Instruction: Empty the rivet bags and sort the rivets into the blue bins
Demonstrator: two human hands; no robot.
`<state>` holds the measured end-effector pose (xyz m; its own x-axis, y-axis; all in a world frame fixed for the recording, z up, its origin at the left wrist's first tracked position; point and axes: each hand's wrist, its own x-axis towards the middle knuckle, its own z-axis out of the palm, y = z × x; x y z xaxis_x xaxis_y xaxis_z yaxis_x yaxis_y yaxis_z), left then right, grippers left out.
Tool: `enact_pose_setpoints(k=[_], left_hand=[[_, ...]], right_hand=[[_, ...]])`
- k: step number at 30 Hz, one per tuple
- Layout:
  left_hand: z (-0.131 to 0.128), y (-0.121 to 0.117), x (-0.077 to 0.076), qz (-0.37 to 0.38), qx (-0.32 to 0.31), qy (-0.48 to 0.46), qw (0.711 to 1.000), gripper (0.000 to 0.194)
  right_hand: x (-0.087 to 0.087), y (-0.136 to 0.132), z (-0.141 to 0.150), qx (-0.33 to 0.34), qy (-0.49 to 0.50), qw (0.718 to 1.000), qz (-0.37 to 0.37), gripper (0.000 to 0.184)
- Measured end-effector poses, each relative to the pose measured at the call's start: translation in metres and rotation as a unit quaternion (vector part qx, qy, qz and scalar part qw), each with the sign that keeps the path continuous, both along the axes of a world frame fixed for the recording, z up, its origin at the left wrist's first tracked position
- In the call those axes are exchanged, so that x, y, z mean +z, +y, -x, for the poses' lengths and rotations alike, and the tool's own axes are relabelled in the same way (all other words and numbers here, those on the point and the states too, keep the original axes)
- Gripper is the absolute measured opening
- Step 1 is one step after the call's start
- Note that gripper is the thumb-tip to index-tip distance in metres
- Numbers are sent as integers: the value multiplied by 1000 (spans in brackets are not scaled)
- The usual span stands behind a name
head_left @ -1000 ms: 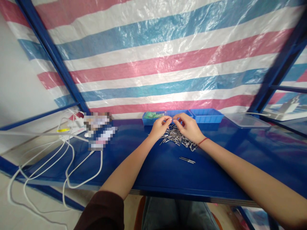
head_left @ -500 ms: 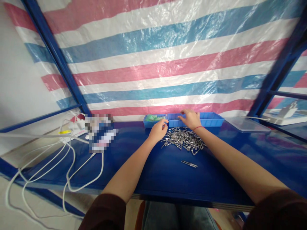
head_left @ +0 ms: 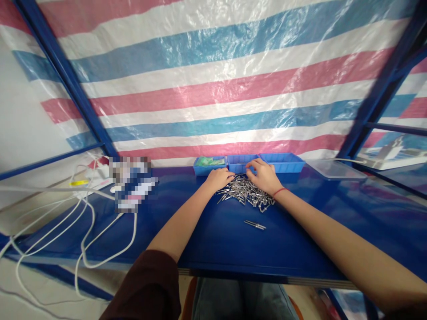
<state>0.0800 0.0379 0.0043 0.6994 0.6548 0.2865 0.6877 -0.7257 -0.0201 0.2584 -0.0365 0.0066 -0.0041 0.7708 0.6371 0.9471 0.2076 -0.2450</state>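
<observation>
A loose pile of silver blind rivets (head_left: 247, 192) lies on the blue tabletop. My left hand (head_left: 219, 178) rests palm down at the pile's left edge, its fingers bent close together; what is under the tips is too small to make out. Over the back right of the pile is my right hand (head_left: 265, 178), a red string around its wrist. Its thumb and bent index finger stand apart, with nothing visible between them. A few separate rivets (head_left: 255, 225) lie together in front of the pile. Behind my hands stands a blue bin (head_left: 236, 168), its contents partly hidden.
To the left, another blue bin (head_left: 201, 170) contains green packaging. A third blue bin (head_left: 288, 167) stands at the right, beside a clear plastic lid (head_left: 336, 170). White cables (head_left: 133, 235) hang over the table's left side. Striped sheeting (head_left: 213, 102) covers the back.
My right hand has come down from above the middle bin to the pile. My left hand has lowered to the pile's left edge, its fingers flatter. The view has shifted slightly.
</observation>
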Motion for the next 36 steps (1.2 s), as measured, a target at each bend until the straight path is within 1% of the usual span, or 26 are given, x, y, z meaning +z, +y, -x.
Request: enact_pose_setpoints(k=[2, 6, 9, 13, 19, 22, 24, 26, 29, 32, 34, 36], left_hand=[[-5, 1, 2, 11, 13, 6, 1000, 34], [-18, 0, 2, 30, 59, -1, 998, 30], [-25, -1, 1, 37, 70, -11, 997, 25], [-25, -6, 1, 42, 56, -17, 997, 20], [-21, -21, 4, 30, 34, -37, 998, 23], [-20, -24, 6, 33, -7, -82, 996, 22], [-20, -24, 7, 41, -42, -129, 990, 18], [-20, -23, 7, 60, -64, -172, 981, 14], [-19, -22, 5, 101, -72, -217, 968, 14], [-20, -23, 2, 99, -65, -231, 966, 17], [-21, -25, 0, 85, -62, -246, 964, 20], [-23, -27, 2, 91, -59, -287, 952, 23]], right_hand=[[1, 0, -2, 3, -2, 1000, 3, 19], [2, -1, -7, 1, -15, 1000, 12, 18], [2, -3, -7, 0, -19, 1000, 17, 19], [2, -4, -5, 5, -35, 999, 30, 20], [-3, -3, -2, 31, -62, 995, 73, 21], [-6, 0, -1, 55, -54, 994, 79, 24], [-7, 2, -2, 65, -29, 995, 77, 24], [-6, 3, -3, 76, -1, 994, 78, 22], [-1, 2, -5, 88, 3, 993, 81, 18], [6, -1, -9, 69, -8, 996, 64, 14], [10, -3, -11, 57, 31, 996, 54, 13], [14, -3, -13, 61, 112, 990, 55, 15]])
